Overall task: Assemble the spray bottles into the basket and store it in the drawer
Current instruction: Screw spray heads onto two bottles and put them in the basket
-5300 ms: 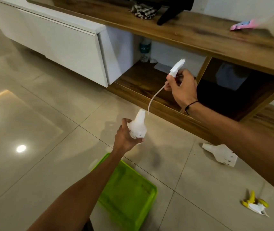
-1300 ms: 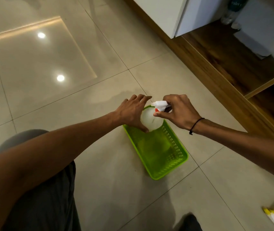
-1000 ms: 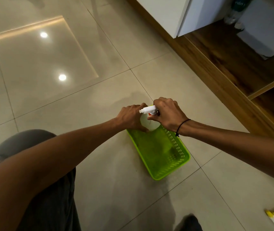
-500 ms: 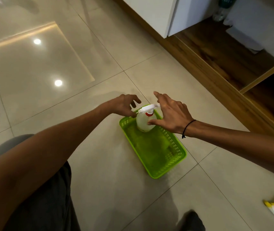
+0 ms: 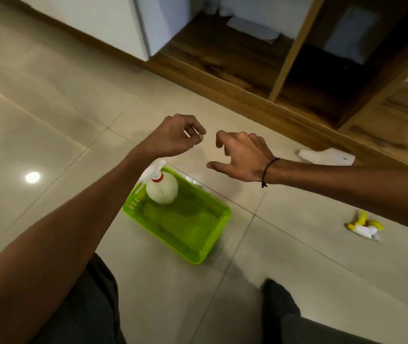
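We have one round white plastic spray bottle with a red collar and white trigger head (image 5: 161,189) assembled and standing upright in the far left corner of the bright green perforated plastic basket (image 5: 205,247), which sits on the glossy beige tiled floor (image 5: 49,125); the rest of the basket is bare. Above it our left hand (image 5: 174,137) hangs with its fingers loosely curled and holding nothing, and just beside it our right hand (image 5: 243,157) is spread, fingers apart, also bare.

Further right, a white bottle body without a head (image 5: 327,157) lies on its side near the foot of the wooden shelf unit (image 5: 247,90), and a yellow and white trigger head (image 5: 364,225) lies well apart from it on the tiles. We judge roughly half the assembling done: that pair is still to be joined and placed, and the basket is not yet stored.

The floor around the basket is open on every side; only our dark-trousered knees (image 5: 297,324) crowd the near edge.
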A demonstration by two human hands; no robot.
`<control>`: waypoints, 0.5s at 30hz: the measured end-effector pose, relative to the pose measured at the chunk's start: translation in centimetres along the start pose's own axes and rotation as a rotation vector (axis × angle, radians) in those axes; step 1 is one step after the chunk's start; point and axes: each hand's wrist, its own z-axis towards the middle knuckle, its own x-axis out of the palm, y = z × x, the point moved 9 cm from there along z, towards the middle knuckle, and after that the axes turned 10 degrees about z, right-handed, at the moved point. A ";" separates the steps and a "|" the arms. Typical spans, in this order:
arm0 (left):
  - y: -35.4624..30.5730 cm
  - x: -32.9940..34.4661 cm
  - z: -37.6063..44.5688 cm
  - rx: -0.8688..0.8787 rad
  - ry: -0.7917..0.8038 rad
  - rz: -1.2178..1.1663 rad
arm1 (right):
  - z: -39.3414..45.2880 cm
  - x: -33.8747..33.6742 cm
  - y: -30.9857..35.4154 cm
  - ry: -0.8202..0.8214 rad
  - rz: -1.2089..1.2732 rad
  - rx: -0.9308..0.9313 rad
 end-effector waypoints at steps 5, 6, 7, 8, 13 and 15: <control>-7.5 6.3 2.6 0.107 0.138 0.041 | -5.4 -1.7 -6.3 0.022 -0.034 0.149; -9.1 7.7 3.1 0.133 0.161 0.049 | -6.7 -2.1 -7.7 0.025 -0.045 0.186; -10.5 9.1 3.5 0.152 0.182 0.057 | -8.0 -2.4 -9.0 0.026 -0.049 0.225; -12.0 10.6 3.9 0.172 0.206 0.065 | -9.4 -2.6 -10.3 0.027 -0.048 0.269; -18.5 17.2 5.1 0.263 0.317 0.110 | -16.1 -2.8 -16.7 0.020 -0.026 0.473; -20.5 19.1 5.6 0.299 0.339 0.135 | -18.6 -2.5 -19.2 -0.002 -0.010 0.566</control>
